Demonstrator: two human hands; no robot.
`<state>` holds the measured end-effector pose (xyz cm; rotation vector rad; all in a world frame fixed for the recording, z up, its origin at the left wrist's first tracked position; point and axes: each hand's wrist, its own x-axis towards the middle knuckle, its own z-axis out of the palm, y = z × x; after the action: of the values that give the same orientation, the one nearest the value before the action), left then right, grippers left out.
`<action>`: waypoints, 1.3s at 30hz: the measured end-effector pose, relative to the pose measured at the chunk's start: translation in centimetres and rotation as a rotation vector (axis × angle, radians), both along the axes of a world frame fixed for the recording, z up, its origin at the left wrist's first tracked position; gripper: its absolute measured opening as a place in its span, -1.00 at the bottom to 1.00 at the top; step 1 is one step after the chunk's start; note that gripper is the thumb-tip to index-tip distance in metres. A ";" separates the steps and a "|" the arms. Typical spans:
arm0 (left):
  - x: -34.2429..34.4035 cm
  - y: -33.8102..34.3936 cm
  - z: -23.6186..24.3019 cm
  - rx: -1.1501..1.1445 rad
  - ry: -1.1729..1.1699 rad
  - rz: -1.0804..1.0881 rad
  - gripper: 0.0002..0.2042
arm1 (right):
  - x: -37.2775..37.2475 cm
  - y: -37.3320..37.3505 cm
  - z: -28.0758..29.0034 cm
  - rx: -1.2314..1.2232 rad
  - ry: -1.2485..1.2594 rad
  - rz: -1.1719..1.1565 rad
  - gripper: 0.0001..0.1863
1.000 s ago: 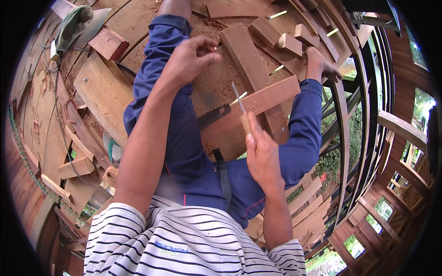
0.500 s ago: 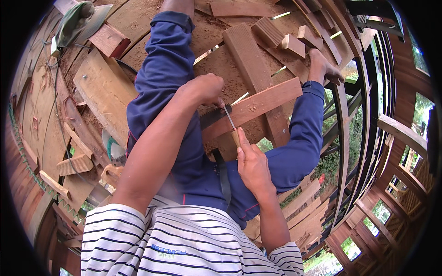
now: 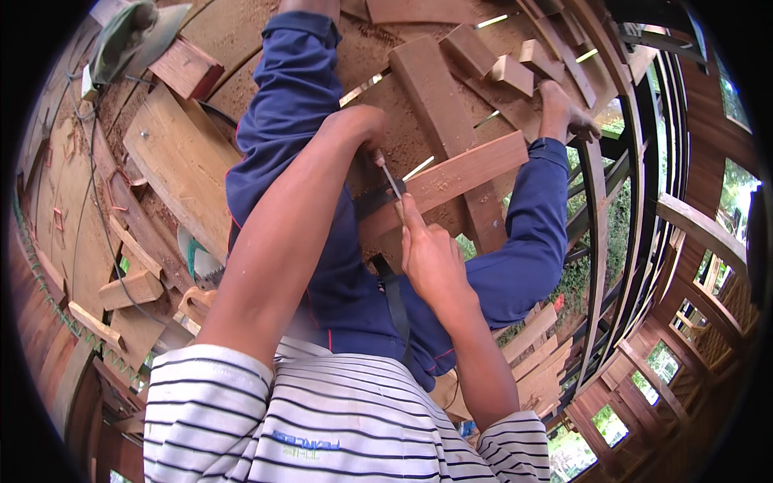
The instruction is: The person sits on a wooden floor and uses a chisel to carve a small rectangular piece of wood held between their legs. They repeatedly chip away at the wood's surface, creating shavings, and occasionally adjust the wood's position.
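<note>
A reddish wooden plank (image 3: 471,171) lies across my knees in blue trousers (image 3: 290,121). My left hand (image 3: 364,130) is closed around a thin pencil-like tool (image 3: 389,177) whose tip rests on the plank's near end. My right hand (image 3: 428,251) presses a dark flat square (image 3: 377,201) against the same end, index finger stretched along it. My bare foot (image 3: 564,113) rests on the floor boards beyond the plank.
Wood offcuts (image 3: 515,72) and boards (image 3: 173,165) lie around on a sawdust-covered plank floor. A green power tool (image 3: 121,36) sits at the far left. Small blocks (image 3: 129,290) lie to my left. Open framing (image 3: 604,266) on the right shows greenery below.
My left hand has come down from a raised position to the plank's near end and now holds the thin tool there. My right hand has shifted slightly onto the square.
</note>
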<state>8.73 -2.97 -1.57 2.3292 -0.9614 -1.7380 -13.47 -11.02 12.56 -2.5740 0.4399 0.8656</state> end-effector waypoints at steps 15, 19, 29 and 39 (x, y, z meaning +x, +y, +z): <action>0.0 6.7 5.9 -0.959 0.125 1.290 -0.64 | -5.1 -3.1 1.1 0.131 -0.343 -0.053 -0.43; -0.6 6.0 5.2 -0.827 -0.043 0.998 -0.74 | -5.9 -3.7 0.4 0.152 -0.348 -0.058 -0.41; -4.1 0.9 3.2 -0.403 0.269 0.364 -0.79 | -6.0 -4.3 0.6 0.203 -0.426 -0.172 -0.40; -5.2 -0.3 3.3 -0.477 0.007 0.262 -0.75 | -8.5 -3.8 2.2 0.225 -0.422 -0.264 -0.42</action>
<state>3.54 -3.24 1.72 2.0289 -0.8993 -1.2519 -22.00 -14.83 14.76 -2.3340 0.5045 0.2529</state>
